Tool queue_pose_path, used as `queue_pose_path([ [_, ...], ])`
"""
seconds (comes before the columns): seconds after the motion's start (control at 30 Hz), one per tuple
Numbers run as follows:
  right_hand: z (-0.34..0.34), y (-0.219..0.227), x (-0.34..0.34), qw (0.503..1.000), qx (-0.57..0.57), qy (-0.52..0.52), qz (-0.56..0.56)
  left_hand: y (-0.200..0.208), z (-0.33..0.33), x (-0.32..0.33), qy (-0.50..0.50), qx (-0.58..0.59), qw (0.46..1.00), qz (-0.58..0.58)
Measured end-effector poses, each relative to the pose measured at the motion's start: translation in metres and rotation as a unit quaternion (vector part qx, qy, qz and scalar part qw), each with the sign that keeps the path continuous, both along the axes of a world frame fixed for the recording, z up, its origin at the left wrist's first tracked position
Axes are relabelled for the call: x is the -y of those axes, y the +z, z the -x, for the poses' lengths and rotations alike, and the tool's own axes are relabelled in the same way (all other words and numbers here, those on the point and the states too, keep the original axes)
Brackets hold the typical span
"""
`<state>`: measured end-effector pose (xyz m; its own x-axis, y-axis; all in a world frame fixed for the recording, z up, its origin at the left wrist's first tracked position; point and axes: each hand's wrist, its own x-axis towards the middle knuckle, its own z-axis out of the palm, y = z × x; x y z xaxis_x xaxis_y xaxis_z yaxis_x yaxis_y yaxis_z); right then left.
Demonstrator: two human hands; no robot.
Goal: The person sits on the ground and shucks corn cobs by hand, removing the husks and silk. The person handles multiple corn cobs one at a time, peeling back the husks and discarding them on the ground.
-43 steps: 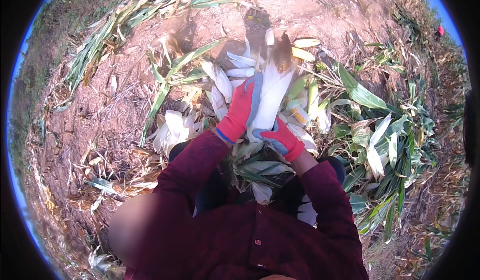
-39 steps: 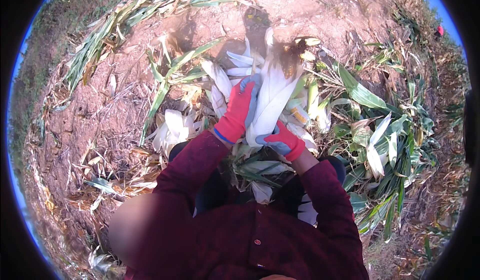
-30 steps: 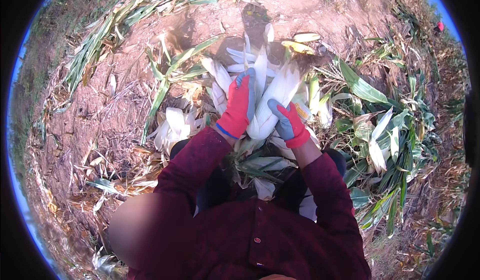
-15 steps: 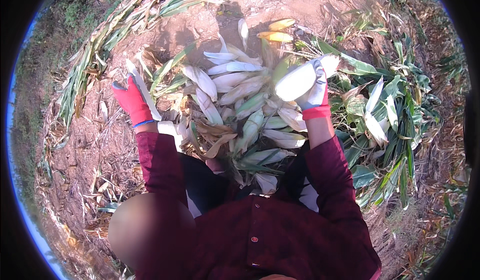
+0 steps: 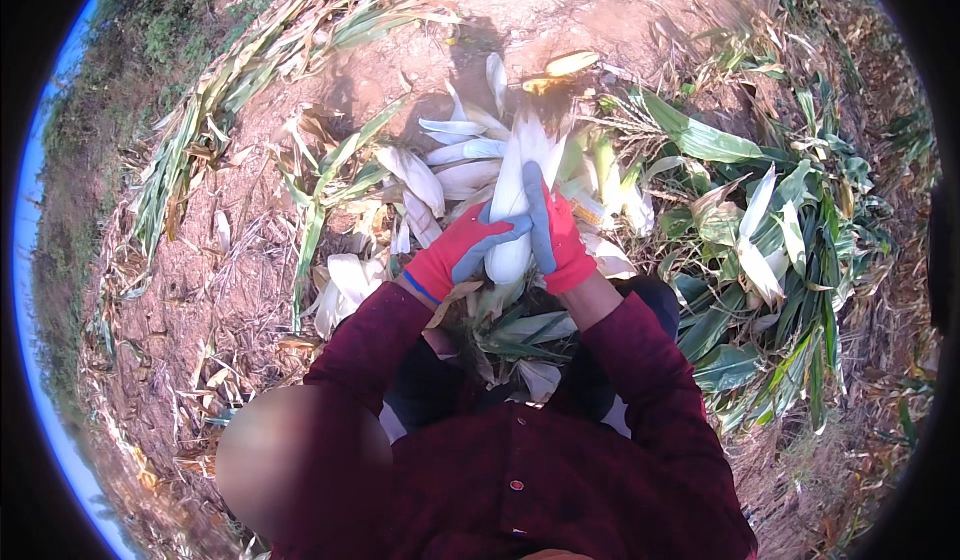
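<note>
Both my hands, in red gloves with grey palms, grip an ear of corn (image 5: 509,258) in pale husk over the middle of the pile. The ear points away from me, its loose husk leaves spreading at the far end. My left hand (image 5: 466,247) closes on its left side near the rounded near end. My right hand (image 5: 560,235) presses along its right side, thumb stretched up the husk. Around and under the hands lie several husked-over corn ears (image 5: 412,178). Just right of my right hand, some yellow kernels (image 5: 588,211) show between husks.
Two bare yellow corn cobs (image 5: 571,63) lie beyond the pile. A heap of green leaves and stalks (image 5: 800,250) is at the right; dry stalks (image 5: 215,100) stretch along the far left. Loose pale husks (image 5: 345,285) lie left of my knees.
My left hand has come in from the far left, away from a pale husk strip, onto the corn ear. My right hand has moved left and nearer, and the ear now points away from me.
</note>
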<state>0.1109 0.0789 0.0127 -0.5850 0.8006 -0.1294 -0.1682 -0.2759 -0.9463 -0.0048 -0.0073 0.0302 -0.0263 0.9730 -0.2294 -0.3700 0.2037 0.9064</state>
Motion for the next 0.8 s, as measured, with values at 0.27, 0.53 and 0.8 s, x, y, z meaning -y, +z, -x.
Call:
queue_pose_path([
  [0.27, -0.011, 0.020, -0.017, 0.987, -0.002, -0.078, -0.138, -0.005, 0.001, -0.012, 0.048, -0.114, 0.992, -0.039],
  [0.53, -0.015, -0.016, -0.041, 0.986, -0.061, -0.111, -0.112, -0.017, 0.014, -0.018, 0.103, -0.371, 0.916, -0.108],
  [0.8, -0.014, 0.026, -0.024, 0.989, -0.096, -0.102, 0.054, -0.014, 0.018, -0.016, 0.114, -0.174, 0.977, -0.038],
])
